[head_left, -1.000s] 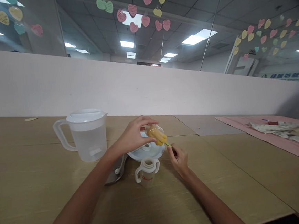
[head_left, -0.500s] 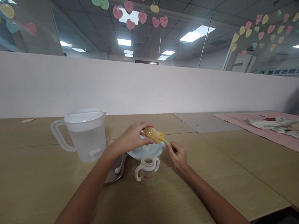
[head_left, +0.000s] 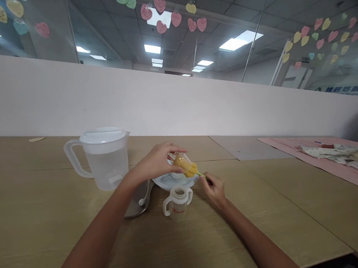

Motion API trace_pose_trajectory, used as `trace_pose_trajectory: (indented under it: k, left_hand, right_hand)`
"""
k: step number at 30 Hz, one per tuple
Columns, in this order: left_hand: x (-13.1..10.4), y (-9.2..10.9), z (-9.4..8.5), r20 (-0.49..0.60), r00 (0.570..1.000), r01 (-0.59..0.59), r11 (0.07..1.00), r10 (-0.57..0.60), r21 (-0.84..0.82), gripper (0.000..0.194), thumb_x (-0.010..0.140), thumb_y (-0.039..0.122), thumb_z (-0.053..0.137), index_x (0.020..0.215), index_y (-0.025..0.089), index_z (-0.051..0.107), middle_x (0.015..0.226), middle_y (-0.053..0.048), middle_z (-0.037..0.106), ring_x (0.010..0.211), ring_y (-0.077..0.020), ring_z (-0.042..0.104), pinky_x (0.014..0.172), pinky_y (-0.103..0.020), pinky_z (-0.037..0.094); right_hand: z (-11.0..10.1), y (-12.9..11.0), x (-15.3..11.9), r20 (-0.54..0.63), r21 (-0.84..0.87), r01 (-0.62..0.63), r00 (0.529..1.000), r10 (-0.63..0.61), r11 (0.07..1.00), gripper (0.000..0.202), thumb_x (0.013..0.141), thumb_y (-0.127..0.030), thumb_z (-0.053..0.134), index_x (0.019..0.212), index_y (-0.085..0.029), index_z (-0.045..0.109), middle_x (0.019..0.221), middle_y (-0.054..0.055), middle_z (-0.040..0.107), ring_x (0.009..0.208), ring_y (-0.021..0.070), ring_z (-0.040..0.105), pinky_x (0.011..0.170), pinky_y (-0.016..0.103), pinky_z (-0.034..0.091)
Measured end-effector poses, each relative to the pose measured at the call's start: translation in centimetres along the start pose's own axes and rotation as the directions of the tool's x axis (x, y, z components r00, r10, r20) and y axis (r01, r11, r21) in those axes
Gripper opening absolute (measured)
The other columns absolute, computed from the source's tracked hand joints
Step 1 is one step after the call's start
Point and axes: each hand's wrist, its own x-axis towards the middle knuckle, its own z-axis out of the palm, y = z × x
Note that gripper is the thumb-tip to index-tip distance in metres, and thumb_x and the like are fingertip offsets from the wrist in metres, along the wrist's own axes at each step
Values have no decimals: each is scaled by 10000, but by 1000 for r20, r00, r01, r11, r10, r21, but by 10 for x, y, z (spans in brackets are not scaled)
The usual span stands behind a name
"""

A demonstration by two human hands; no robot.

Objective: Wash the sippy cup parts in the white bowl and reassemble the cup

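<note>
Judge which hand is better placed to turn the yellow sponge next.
Probably the right hand: it pinches the green stem of the yellow sponge, while the left hand is occupied holding the clear dome.

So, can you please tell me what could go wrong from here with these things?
The left hand grips the clear dome-shaped piece between thumb and fingers, so it might slip when the yellow sponge brush, held by the right hand, is pulled.

If dropped, either could knock over the uncapped two-handled bottle standing nearby.

The lidded pitcher seems to hold liquid; a careless bump from the left arm might spill it.
</note>
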Motion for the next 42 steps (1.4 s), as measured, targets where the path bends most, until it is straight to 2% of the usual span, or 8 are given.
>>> trace_pose_trajectory:
  k: [7,13,22,25,32,37,42]
  left_hand:
    - [0,4,-2,12,998,61,997,-61,-36,511,630,306,724,1120,219,605,1123,-71,612,986,-212,585,794,-315,489]
    - [-1,4,1,12,999,53,999,-53,10,527,654,417,698,1131,215,600,1112,-69,614,950,-210,583,753,-298,486]
    - [-7,14,3,37,999,3,992,-8,125,493,677,471,669,1111,246,606,1094,-25,590,968,-212,549,857,-313,414]
    - [-9,16,2,42,999,1,993,-6,120,481,682,456,668,1115,257,600,1100,-24,580,964,-212,546,849,-310,410]
    - [-8,27,7,0,999,-36,995,36,91,435,698,412,666,1099,256,602,1046,-31,578,915,-199,548,771,-305,439]
    - [-7,32,11,-11,998,-58,989,61,135,423,668,354,705,1066,240,619,1014,-29,590,899,-197,558,788,-320,441]
    - [-7,33,11,-36,996,-72,985,78,160,419,651,372,709,1042,243,630,1037,-27,604,914,-209,566,822,-338,448]
  right_hand:
    - [-1,-4,2,-3,88,-110,994,110,990,339,877,-356,451,598,-166,487,507,-52,333,483,85,329,475,208,281]
    - [1,-3,2,37,152,-172,985,168,973,347,881,-377,448,609,-164,478,532,-50,347,505,89,346,499,212,292]
    - [3,0,-3,73,82,-68,995,62,994,330,889,-344,430,616,-168,483,540,-41,386,503,93,365,508,221,301]
    - [3,0,-3,70,85,-42,997,36,995,315,889,-339,428,632,-169,495,541,-36,403,507,98,376,513,227,309]
    - [2,-10,-1,53,144,-84,996,77,986,342,908,-351,385,629,-174,471,534,-39,404,501,96,382,499,216,321]
    - [-1,-10,1,22,80,-16,1000,14,997,341,909,-339,385,620,-177,467,520,-41,390,482,93,370,493,217,310]
    - [-2,-11,2,6,35,12,1000,-12,999,347,909,-350,373,622,-183,472,506,-40,393,455,94,364,480,222,302]
